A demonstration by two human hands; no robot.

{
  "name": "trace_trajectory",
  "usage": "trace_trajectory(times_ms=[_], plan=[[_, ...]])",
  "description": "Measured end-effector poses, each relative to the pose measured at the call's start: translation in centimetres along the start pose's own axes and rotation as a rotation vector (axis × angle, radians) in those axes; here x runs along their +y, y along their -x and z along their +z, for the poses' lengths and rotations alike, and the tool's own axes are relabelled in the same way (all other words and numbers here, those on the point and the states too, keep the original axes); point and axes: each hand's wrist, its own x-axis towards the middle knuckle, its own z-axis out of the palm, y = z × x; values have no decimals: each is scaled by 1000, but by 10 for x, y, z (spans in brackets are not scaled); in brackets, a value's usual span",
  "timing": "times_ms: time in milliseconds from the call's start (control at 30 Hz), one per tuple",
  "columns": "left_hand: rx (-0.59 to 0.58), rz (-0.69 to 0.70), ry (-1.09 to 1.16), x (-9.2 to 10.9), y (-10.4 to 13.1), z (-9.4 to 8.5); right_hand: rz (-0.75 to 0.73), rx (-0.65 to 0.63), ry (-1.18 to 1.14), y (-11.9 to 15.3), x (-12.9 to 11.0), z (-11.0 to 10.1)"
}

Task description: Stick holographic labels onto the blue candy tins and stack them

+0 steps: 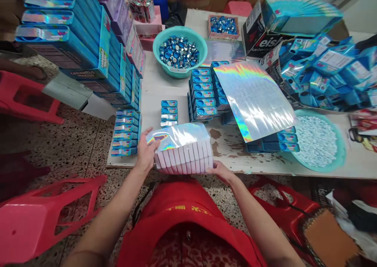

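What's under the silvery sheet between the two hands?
Two rows of narrow pale panels show below the near edge of the silvery sheet; whatever lies directly beneath it is covered.

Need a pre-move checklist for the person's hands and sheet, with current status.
1. Left hand gripping the silvery sheet at its left side: ok.
2. Right hand holding its lower right corner: ok.
3. Sheet lying flat on the table: not ok, held up at the near edge.
4. Sheet apart from the short row of blue boxes behind it: cannot tell, it overlaps them in view.
5. Teal bowl of caps upright, away from both hands: ok.
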Motion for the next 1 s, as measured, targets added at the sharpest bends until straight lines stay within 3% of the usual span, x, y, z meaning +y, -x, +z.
trace_trajectory(times_ms=[67, 200, 300, 433, 567, 900, 1000], plan=[[97, 116, 25, 9, -11, 1, 73, -57, 59, -5, 13, -6], [189, 246, 44, 20, -13, -3, 108, -30, 13, -7, 27, -15], [215, 205, 77, 19, 3, -3, 44, -7, 30, -6, 30, -23], [161, 49, 94, 9, 35, 2, -24, -3, 120, -6, 39, -35], [131, 39, 87, 5, 56, 4, -38, 30, 153, -4, 46, -46], [211, 38, 106, 15, 64, -13, -29, -83, 300, -7, 46, -37], [174, 76, 103, 13, 70, -16, -149, -65, 320, 0, 30, -35]])
